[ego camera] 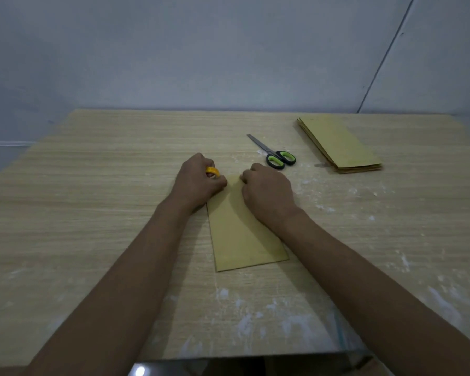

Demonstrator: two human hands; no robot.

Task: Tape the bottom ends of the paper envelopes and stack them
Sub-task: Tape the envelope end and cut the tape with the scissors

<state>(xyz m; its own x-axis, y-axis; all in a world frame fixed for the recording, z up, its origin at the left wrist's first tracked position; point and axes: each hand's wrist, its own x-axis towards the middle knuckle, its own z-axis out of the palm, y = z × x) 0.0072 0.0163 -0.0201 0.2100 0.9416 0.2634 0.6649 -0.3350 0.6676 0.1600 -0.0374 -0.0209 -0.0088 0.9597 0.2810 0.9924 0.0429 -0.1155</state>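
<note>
A yellow-brown paper envelope (242,234) lies flat in the middle of the wooden table (92,185), its long side running away from me. My left hand (197,180) grips a small yellow tape roll (212,171) at the envelope's far left corner. With its fingers curled, my right hand (266,189) rests on the far edge of the envelope. Whether it pinches a tape end I cannot tell. The envelope's far end is hidden under both hands.
A stack of the same envelopes (339,143) lies at the back right of the table. Scissors (274,154) with green and black handles lie closed between the stack and my hands. White smears mark the table's right and near parts.
</note>
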